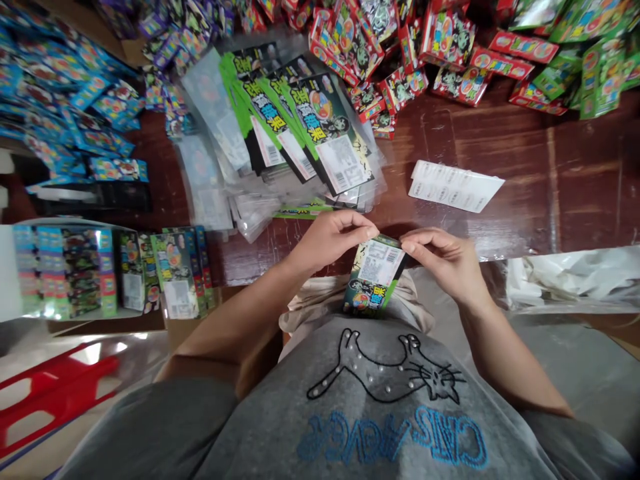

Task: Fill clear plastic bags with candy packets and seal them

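A small candy package (376, 270) with a black and green printed front and a white label hangs near my lap, just off the table's front edge. My left hand (334, 241) pinches its top left corner between thumb and fingertips. At the top right corner, the thumb and fingers of my right hand (444, 261) are closed on the same package. Its print faces me upside down. Behind my left hand lies a fanned stack of clear plastic sleeves with black and green cards (330, 123).
Blue candy packets (117, 107) are heaped at the back left, red boxes (453, 37) at the back, green ones (600, 77) at the right. A white sticker sheet (455, 187) lies on the dark wooden table (500, 140). Several filled packages (177, 273) stand at left.
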A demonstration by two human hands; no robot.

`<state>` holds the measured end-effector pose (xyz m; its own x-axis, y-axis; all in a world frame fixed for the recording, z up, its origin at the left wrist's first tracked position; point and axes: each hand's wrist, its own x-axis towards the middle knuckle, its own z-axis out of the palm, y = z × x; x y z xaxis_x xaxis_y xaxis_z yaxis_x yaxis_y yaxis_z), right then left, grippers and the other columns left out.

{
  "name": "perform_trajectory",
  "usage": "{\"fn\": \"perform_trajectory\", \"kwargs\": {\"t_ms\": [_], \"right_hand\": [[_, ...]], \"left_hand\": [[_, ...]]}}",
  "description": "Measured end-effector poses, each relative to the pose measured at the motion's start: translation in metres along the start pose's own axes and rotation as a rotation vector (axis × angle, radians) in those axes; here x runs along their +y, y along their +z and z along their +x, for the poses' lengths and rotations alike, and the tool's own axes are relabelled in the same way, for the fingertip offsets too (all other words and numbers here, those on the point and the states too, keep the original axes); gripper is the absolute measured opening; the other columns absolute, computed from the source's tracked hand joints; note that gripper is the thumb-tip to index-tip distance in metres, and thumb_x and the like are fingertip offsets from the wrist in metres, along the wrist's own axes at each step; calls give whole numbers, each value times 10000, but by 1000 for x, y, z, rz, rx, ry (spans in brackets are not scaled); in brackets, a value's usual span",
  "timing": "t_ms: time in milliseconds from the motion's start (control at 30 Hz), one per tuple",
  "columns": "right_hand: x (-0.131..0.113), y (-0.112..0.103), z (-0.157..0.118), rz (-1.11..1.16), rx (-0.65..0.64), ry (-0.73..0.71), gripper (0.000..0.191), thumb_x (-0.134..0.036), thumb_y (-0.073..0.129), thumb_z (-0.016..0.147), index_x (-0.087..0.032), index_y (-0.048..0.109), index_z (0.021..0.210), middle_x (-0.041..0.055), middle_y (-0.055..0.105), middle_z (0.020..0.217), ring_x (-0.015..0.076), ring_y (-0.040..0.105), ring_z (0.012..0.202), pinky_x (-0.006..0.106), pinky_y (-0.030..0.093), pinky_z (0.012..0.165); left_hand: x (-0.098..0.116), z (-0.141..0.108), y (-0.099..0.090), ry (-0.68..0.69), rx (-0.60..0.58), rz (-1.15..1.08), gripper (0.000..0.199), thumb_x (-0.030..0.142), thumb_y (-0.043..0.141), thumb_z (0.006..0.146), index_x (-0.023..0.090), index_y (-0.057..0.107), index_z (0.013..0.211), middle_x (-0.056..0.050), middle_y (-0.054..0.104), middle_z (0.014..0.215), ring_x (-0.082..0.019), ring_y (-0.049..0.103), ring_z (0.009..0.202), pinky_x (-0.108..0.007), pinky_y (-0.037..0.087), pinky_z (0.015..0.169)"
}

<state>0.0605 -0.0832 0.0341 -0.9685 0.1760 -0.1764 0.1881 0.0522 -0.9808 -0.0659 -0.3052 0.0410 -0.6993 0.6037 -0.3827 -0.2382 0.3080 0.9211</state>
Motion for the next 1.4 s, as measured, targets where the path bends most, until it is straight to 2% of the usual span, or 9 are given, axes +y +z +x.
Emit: {"fn": "perform_trajectory", "kwargs": {"t_ms": [167, 333, 400, 533, 700, 967, 1167, 1267, 1400], "right_hand": [[9, -4, -4, -42, -5, -110, 131, -393, 867, 936, -295, 842, 1019, 37, 822, 1043, 189, 765, 968, 364, 638, 897], [11, -20, -4, -223, -38, -192, 111, -385, 786, 1005, -279, 803, 980, 50, 798, 1053, 208, 755, 990, 397, 630, 903], [7, -39, 9, -395, 10, -293, 104, -381, 772, 1013, -294, 815, 1051, 61, 787, 1129, 238, 746, 1073, 443, 614, 969], [4, -88, 59, -860, 194, -461, 402, -402, 736, 1020, -286, 743, 1404, 129, 742, 1266, 337, 687, 1209, 567, 559, 1054], [12, -114, 106, -1086, -63, -475, 402, -371, 623, 1068, -250, 711, 1441, 147, 729, 1289, 343, 663, 1193, 561, 565, 1043], [17, -109, 98, -916, -63, -457, 277, -456, 602, 1090, -293, 809, 1006, 81, 774, 1030, 271, 675, 981, 497, 558, 924], [-19, -98, 61, -357, 153, -327, 279, -563, 804, 960, -292, 747, 1000, 35, 742, 967, 215, 696, 885, 412, 590, 822], [-37, -85, 40, -146, -126, -67, 504, -610, 870, 881, -286, 691, 1223, 1, 702, 898, 166, 661, 772, 344, 575, 711], [-38, -64, 29, -49, -382, 71, 670, -575, 889, 855, -244, 580, 1349, -32, 660, 852, 133, 643, 746, 296, 546, 683]], "left_hand": [[-5, 7, 0, 3, -54, 3, 290, 465, 856, 870, 185, 834, 943, -60, 850, 979, -168, 759, 876, -308, 603, 856], [-6, 11, 8, 174, -105, 125, 185, 372, 830, 901, 197, 816, 960, -63, 843, 1012, -162, 769, 888, -309, 613, 870], [0, 19, 14, 281, -126, 245, 116, 316, 766, 956, 205, 800, 951, -67, 836, 1071, -171, 772, 950, -328, 608, 916], [15, 43, 32, 409, -248, 416, 65, 192, 717, 943, 207, 763, 898, -101, 659, 1571, -272, 735, 1263, -437, 585, 1079], [13, 68, 48, 367, -304, 415, 44, 177, 721, 889, 211, 734, 863, -94, 478, 1751, -246, 788, 951, -453, 626, 894], [5, 80, 48, 311, -281, 300, 72, 153, 797, 826, 211, 758, 811, -110, 519, 1722, -210, 781, 841, -394, 582, 755], [10, 69, 47, 291, -280, 363, 49, 141, 770, 872, 189, 759, 871, -150, 521, 1695, -177, 749, 939, -376, 594, 877], [21, 49, 42, 358, -230, 388, 90, 142, 761, 875, 208, 766, 935, -117, 650, 1456, -220, 725, 1103, -365, 586, 923], [30, 30, 37, 394, -229, 399, 100, 136, 741, 868, 207, 746, 938, -84, 700, 1183, -198, 699, 1000, -320, 556, 833]]}}
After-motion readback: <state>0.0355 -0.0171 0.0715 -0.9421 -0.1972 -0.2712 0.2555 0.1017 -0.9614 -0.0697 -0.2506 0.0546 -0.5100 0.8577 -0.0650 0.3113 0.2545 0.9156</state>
